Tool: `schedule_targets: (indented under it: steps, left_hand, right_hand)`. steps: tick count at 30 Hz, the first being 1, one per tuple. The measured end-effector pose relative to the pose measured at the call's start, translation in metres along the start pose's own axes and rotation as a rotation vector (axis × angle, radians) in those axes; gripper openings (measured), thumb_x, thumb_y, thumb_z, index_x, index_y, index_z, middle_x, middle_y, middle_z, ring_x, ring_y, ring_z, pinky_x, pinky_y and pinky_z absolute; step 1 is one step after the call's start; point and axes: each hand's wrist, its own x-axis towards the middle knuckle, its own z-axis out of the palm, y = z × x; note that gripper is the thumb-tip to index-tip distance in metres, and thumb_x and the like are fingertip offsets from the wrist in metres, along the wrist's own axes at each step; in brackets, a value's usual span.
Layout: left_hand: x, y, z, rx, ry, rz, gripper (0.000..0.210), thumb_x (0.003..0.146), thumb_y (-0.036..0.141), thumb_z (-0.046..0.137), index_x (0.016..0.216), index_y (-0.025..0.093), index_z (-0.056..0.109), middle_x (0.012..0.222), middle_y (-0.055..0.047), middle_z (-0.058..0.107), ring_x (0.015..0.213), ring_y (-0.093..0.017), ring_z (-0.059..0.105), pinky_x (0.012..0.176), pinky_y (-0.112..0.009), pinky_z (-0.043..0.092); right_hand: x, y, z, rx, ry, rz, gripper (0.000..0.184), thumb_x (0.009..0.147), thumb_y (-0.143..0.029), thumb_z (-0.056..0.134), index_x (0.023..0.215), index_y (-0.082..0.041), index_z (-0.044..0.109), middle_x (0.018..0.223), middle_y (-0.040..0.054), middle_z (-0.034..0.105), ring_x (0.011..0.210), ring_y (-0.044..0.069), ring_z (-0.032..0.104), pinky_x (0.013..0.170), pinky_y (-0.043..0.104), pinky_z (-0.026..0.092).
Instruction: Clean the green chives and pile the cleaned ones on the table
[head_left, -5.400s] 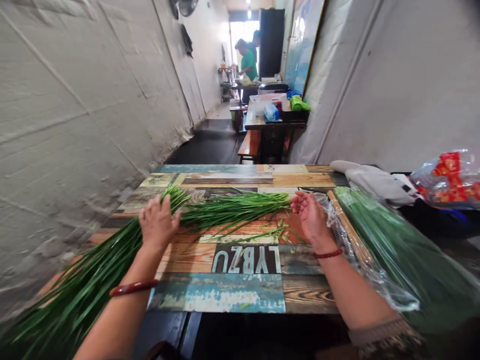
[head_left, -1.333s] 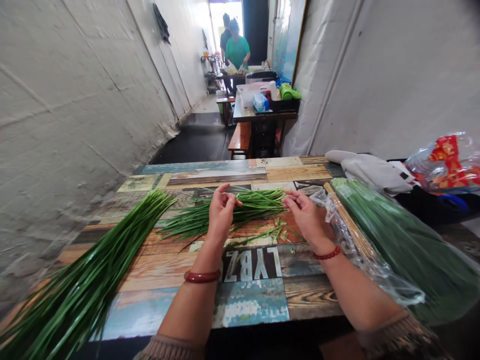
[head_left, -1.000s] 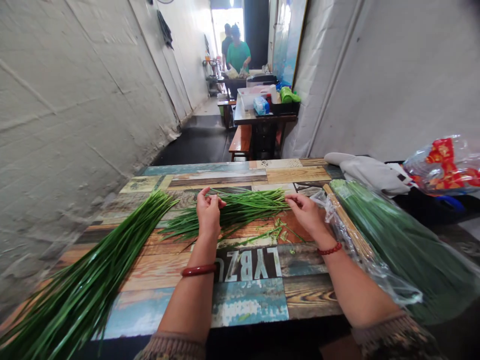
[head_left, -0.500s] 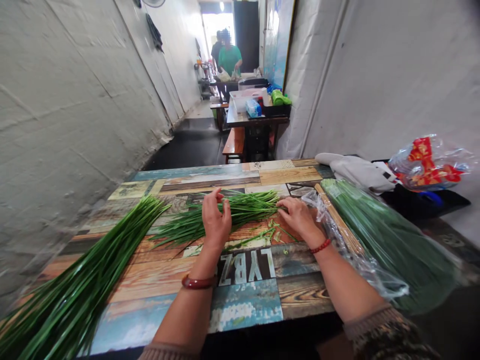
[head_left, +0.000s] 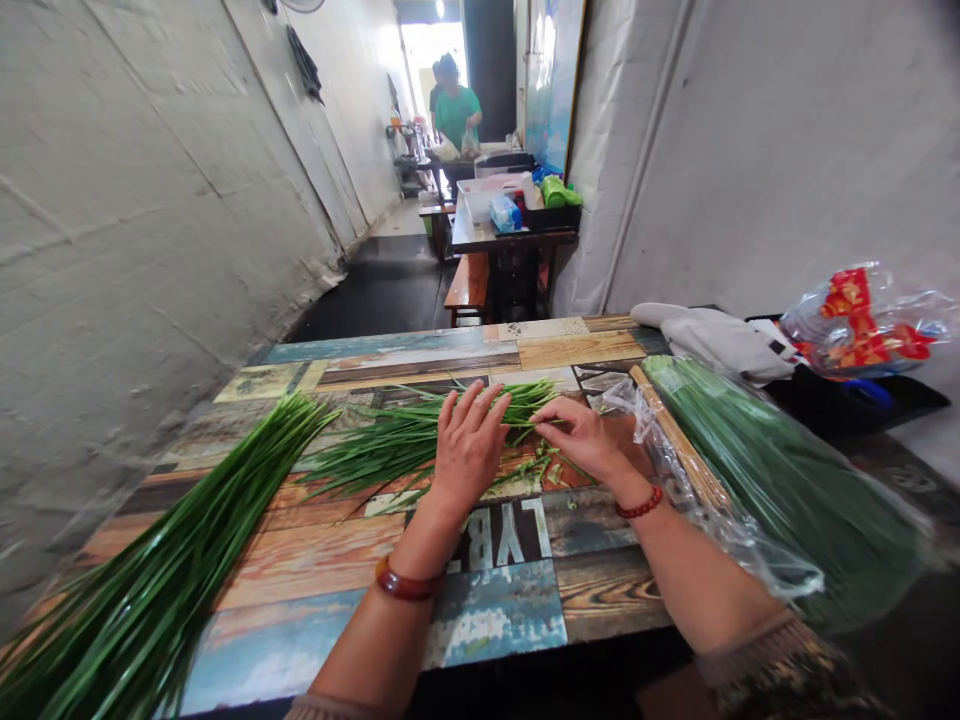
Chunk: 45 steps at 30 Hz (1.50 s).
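Note:
A loose pile of garlic chives point(head_left: 390, 440) lies across the middle of the table, its pale stem ends toward the right. Over the right part of this pile is my left hand point(head_left: 471, 440), fingers stretched out and apart. My right hand point(head_left: 581, 437) pinches at the stem ends with thumb and forefinger; a thin chive stem seems to be between the tips. Torn bits of chive point(head_left: 536, 468) are scattered just below the hands. To the left, a larger bunch of long chives point(head_left: 172, 530) runs off the near table edge.
On the right lies a plastic-wrapped bundle of chives point(head_left: 757, 470) beside a crumpled clear bag point(head_left: 675, 480). Behind it are a grey-white cloth point(head_left: 720, 340) and a red-printed plastic bag point(head_left: 855, 320). Farther off, people stand past another table point(head_left: 480, 235) loaded with containers.
My left hand has shifted right along the pile, and its curled fingers have straightened and spread. My right hand has moved a little left, toward it.

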Motion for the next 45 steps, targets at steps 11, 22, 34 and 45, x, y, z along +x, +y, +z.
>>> schedule_targets:
  steps: [11, 22, 34, 45]
  left_hand:
    - [-0.005, -0.021, 0.014, -0.187, -0.138, -0.244, 0.015, 0.088, 0.028, 0.052, 0.087, 0.021, 0.065, 0.084, -0.005, 0.067, 0.079, -0.019, 0.061, 0.077, -0.032, 0.044]
    - [-0.007, -0.037, 0.014, -0.313, -0.025, -0.385, 0.019, 0.082, 0.026, 0.059, 0.099, 0.023, 0.067, 0.089, -0.004, 0.068, 0.081, -0.018, 0.061, 0.078, -0.030, 0.045]
    - [-0.001, -0.032, 0.007, -0.655, 0.010, -0.582, 0.011, 0.079, 0.030, 0.058, 0.075, 0.020, 0.055, 0.062, 0.004, 0.057, 0.056, -0.011, 0.051, 0.057, -0.023, 0.040]
    - [0.000, -0.006, 0.011, -0.884, -0.185, -0.578, 0.011, 0.077, 0.026, 0.057, 0.081, 0.021, 0.047, 0.071, 0.001, 0.066, 0.066, -0.013, 0.061, 0.064, -0.024, 0.044]
  right_hand:
    - [0.002, 0.013, 0.000, 0.348, 0.322, 0.281, 0.020, 0.081, -0.036, 0.064, 0.091, -0.021, 0.070, 0.092, 0.0033, 0.072, 0.085, 0.017, 0.064, 0.083, 0.033, 0.051]
    - [0.004, 0.019, -0.017, 0.696, 0.454, 0.385, 0.022, 0.079, -0.041, 0.067, 0.091, -0.023, 0.065, 0.080, 0.0006, 0.066, 0.069, 0.012, 0.060, 0.061, 0.025, 0.051]
    - [-0.008, -0.013, -0.002, 0.474, -0.223, 0.298, 0.020, 0.079, -0.038, 0.068, 0.090, -0.021, 0.073, 0.084, 0.0029, 0.070, 0.073, 0.014, 0.063, 0.070, 0.029, 0.052]
    - [-0.011, -0.013, 0.017, -0.057, 0.023, 0.114, 0.007, 0.083, -0.028, 0.058, 0.086, -0.022, 0.059, 0.077, 0.0007, 0.064, 0.068, 0.015, 0.062, 0.065, 0.026, 0.051]
